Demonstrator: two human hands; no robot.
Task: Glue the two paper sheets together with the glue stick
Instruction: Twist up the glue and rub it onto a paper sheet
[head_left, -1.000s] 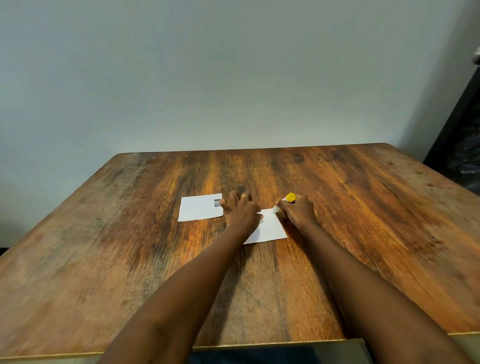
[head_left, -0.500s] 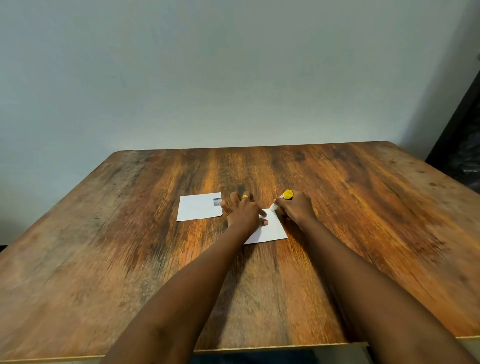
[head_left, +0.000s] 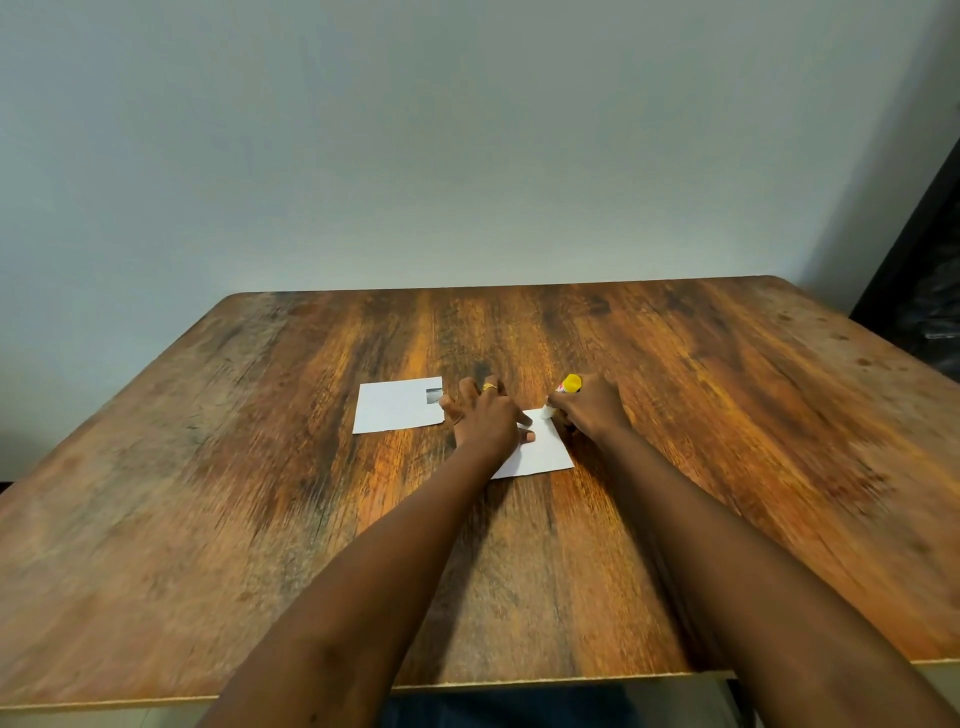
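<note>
Paper sheets lie on a wooden tabletop (head_left: 260, 545), and both are white. Nearest to the camera, two bare forearms reach forward from the bottom edge of the view over the front edge of the tabletop. They meet at the nearer sheet (head_left: 540, 457), which lies about in the middle of the tabletop, turned a little so that one corner points away.

The left hand (head_left: 485, 418) rests flat on the left part of this sheet. Its grip is spread: the fingers are fanned out and reach past the far edge of the paper onto the wood, and the thumb lies on the paper and points to the right. One finger carries a gold ring (head_left: 488, 387).

The right hand (head_left: 589, 410) is at the far right corner of the same sheet. Its grip is closed around the glue stick (head_left: 563, 395), which is tilted. The yellow end points up and away, and the white lower end touches the paper near the corner, close to the left thumb.

Farther to the left, just beside the left fingers, the second sheet (head_left: 397, 406) lies flat and apart from the first. It has a small grey mark at its far right corner.

Behind the tabletop stands a plain pale wall (head_left: 467, 145).
</note>
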